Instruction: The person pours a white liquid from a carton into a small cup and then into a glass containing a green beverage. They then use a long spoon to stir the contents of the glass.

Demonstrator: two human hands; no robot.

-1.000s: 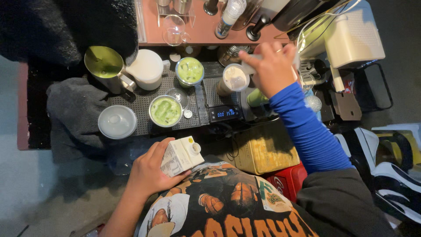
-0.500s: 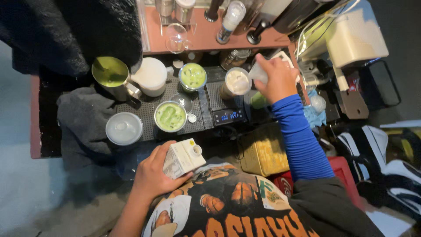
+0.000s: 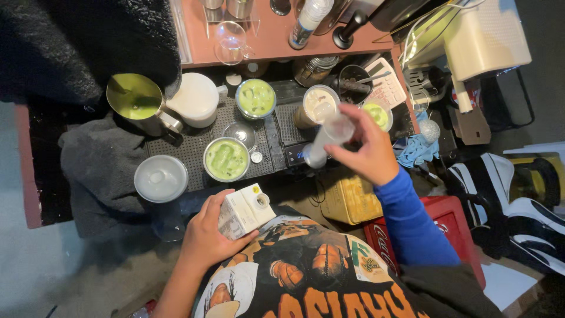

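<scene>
Left hand (image 3: 207, 235) low in the frame is wrapped around a small white carton with a round spout (image 3: 244, 211), while the right hand (image 3: 366, 148), centre-right, grips a clear plastic cup (image 3: 327, 138) tipped over the black perforated mat (image 3: 194, 154).

Cup of green drink (image 3: 226, 159) just ahead of left hand (image 3: 206, 235); lidded white tub (image 3: 160, 178) ahead and outward of it. Farther ahead: steel pitcher (image 3: 135, 100) with green liquid, white jug (image 3: 197, 99) touching it, second green cup (image 3: 256, 98). Cream-coloured drink cup (image 3: 318, 105) just beyond right hand (image 3: 368, 150). Blue cloth (image 3: 415, 150) just beside that hand, outward. Yellow box (image 3: 347, 200) just below it.
</scene>
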